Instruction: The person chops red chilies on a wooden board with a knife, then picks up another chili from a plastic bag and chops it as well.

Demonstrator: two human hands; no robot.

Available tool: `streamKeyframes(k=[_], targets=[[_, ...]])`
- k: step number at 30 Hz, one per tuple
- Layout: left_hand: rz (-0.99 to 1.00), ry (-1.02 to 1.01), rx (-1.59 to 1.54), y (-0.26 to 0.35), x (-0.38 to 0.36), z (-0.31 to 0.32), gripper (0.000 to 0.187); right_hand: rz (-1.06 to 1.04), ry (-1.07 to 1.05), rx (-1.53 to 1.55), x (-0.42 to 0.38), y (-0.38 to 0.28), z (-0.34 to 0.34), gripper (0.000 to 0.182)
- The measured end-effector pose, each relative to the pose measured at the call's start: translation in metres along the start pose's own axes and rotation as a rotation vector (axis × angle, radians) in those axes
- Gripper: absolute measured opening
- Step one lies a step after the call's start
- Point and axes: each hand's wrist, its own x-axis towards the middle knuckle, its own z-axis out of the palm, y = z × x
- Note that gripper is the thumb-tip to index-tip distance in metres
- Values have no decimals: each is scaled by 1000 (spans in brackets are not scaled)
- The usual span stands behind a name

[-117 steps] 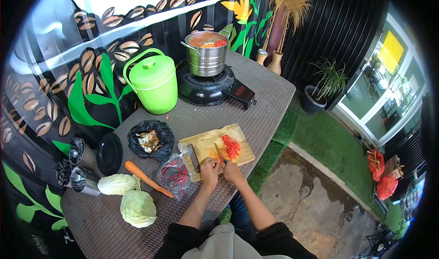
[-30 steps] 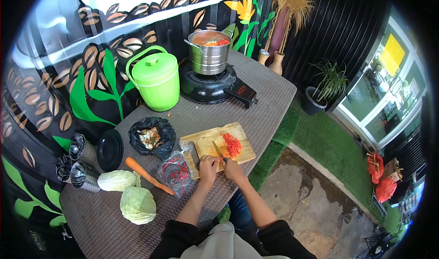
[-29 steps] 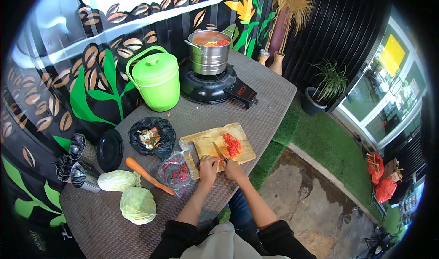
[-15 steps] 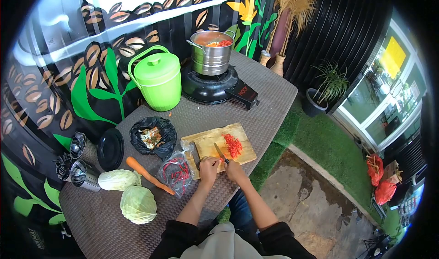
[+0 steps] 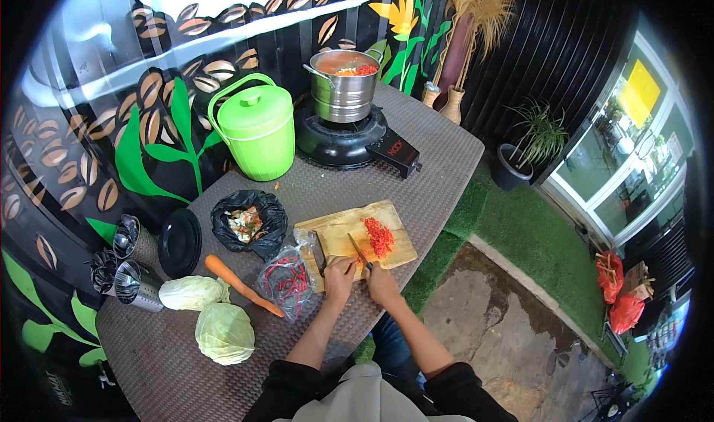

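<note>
Gripping the knife (image 5: pixel 360 250), the right hand (image 5: pixel 381 283) has its fingers wrapped round the handle, blade angled toward the chopped red chili (image 5: pixel 379 237) on the cutting board (image 5: pixel 338 235). Left hand (image 5: pixel 338 277) fingers curl beside the blade; can't tell what they pin.

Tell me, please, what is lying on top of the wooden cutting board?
On the cutting board lies a pile of chopped red chili; the right hand holds a knife there. Whatever the left hand pins is hidden.

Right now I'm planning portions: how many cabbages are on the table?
2: one cabbage beside the steel cutlery holders, the other cabbage nearer the table edge. None looks hidden.
</note>
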Motion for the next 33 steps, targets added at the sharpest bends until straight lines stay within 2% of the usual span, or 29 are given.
streamKeyframes(k=[3, 6, 8, 12, 14, 18, 23, 24, 26, 30, 33], targets=[[1, 2, -6, -1, -1, 0, 12, 90, 99, -33, -10, -11, 6, 39], [-6, 7, 22, -1, 0, 1, 11, 95, 46, 0, 9, -7, 3, 38], [12, 22, 14, -2, 1, 2, 11, -14, -75, 26, 21, 3, -3, 37], [1, 39, 20, 3, 0, 2, 11, 6, -32, 15, 1, -5, 8, 39], [-8, 39, 27, 3, 0, 2, 10, 96, 229, 30, -20, -21, 19, 39], [-9, 21, 1, 1, -2, 1, 10, 162, 154, 102, -15, -26, 14, 39], [-20, 21, 11, 3, -1, 1, 10, 29, -7, 119, 5, -6, 3, 41], [-21, 24, 12, 3, 0, 0, 10, 26, -8, 117, 2, -7, 7, 41], [-21, 11, 9, 2, -1, 1, 11, 83, 143, 79, -10, -12, 18, 42], [-16, 7, -8, 0, -2, 1, 11, 142, 150, 104, -7, -22, 16, 41], [-13, 6, 10, 2, 0, 1, 10, 85, 87, 115, 9, -15, 7, 40]])
